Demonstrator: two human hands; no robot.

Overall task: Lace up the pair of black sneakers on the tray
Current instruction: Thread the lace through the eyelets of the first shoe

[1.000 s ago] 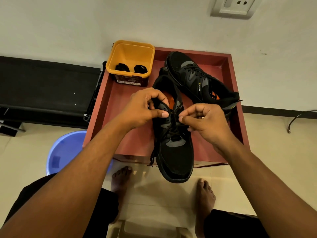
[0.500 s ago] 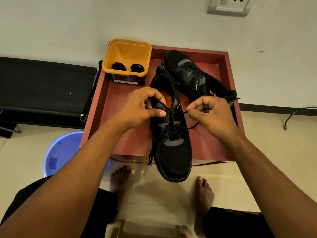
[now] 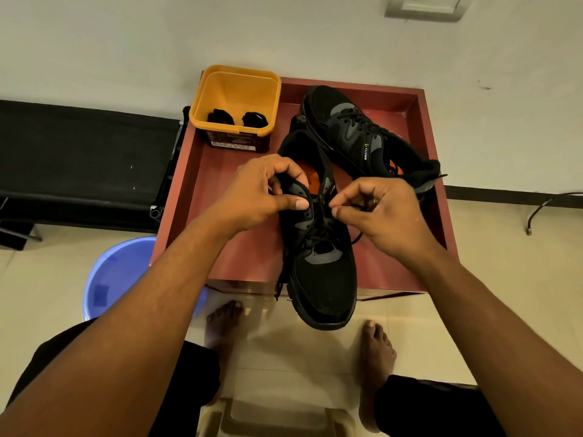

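Note:
The near black sneaker (image 3: pixel 321 279) lies on the red tray (image 3: pixel 239 247), its toe hanging over the tray's front edge. My left hand (image 3: pixel 258 193) grips the left side of its upper near the top eyelets, thumb pressed on the flap. To the right, my right hand (image 3: pixel 381 212) pinches the black lace (image 3: pixel 356 238) close to the right eyelets. A loose lace end dangles off the shoe's left side. The second black sneaker (image 3: pixel 356 134) lies laced at the tray's back right.
A yellow tub (image 3: pixel 236 89) with two bundled black laces stands at the tray's back left. A blue bucket (image 3: pixel 116 272) sits on the floor at left, a black bench (image 3: pixel 79 156) beyond it. My bare feet and a plastic stool are below.
My right hand had pulled the lace out to the right, and has come back in toward the eyelets. My left hand keeps its grip on the shoe.

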